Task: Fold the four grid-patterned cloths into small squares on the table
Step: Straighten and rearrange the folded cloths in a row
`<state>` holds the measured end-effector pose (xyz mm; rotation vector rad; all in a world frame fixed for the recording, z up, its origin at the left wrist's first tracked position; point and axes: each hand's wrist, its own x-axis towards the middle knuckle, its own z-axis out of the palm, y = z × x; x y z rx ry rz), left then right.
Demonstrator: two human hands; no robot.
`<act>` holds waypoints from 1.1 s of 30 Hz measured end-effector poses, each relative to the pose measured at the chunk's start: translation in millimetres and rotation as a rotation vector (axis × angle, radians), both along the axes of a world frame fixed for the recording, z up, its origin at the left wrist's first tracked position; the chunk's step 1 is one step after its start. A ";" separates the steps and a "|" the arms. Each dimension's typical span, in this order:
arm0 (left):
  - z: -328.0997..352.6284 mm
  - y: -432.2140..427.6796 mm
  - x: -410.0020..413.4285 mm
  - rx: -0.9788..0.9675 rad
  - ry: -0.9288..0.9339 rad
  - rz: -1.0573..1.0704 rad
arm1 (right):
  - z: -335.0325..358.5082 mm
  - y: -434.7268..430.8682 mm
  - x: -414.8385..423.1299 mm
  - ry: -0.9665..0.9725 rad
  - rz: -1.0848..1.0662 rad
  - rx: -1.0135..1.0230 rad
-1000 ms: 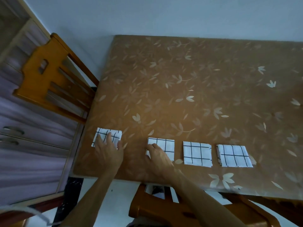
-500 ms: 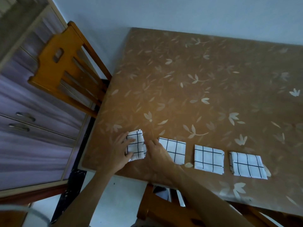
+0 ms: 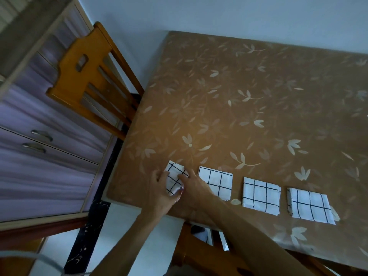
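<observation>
Head view: you are looking down at the near left corner of the table (image 3: 239,108).
Leftmost cloth (image 3: 175,176): it is lying skewed near the table's left edge, just beside the second cloth (image 3: 217,181), folded small.
Left hand (image 3: 161,193): you are gripping the leftmost cloth, with your fingers curling at its left edge and your thumb at its lower corner.
Right hand (image 3: 196,193): you are pressing your fingertips down on top of the same cloth, pinching nothing; your wrist is covering the second cloth's lower left corner.
Other cloths: the second, third cloth (image 3: 260,193) and fourth cloth (image 3: 309,206) are lying flat as small squares in a row along the near edge, each apart from the next.
Surroundings: a wooden chair (image 3: 85,76) is standing at the table's left side, in front of a drawer cabinet (image 3: 39,166).
</observation>
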<state>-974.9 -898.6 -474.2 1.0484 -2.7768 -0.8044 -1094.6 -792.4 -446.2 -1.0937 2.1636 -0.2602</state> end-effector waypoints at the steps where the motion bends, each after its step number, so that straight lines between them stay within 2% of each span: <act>1: -5.2 2.9 2.5 -0.043 -0.041 -0.048 | 1.6 -0.6 1.7 0.006 -0.013 0.004; 5: -14.3 -7.2 -1.6 -0.123 -0.136 -0.154 | 10.9 -2.1 2.8 0.000 -0.058 0.057; 11: -17.8 -16.6 -13.9 -0.236 -0.182 -0.423 | 16.9 3.5 19.5 0.001 -0.062 0.091; 23: -36.6 -20.0 -8.4 -0.227 -0.261 -0.434 | 55.5 6.6 9.3 -0.050 -0.009 0.037; 29: -38.5 -16.0 -7.1 -0.293 -0.317 -0.443 | 24.3 -3.2 14.2 0.141 0.052 -0.031; 33: -41.7 -11.8 -1.7 -0.315 -0.323 -0.445 | -23.7 1.3 25.4 0.261 0.213 0.089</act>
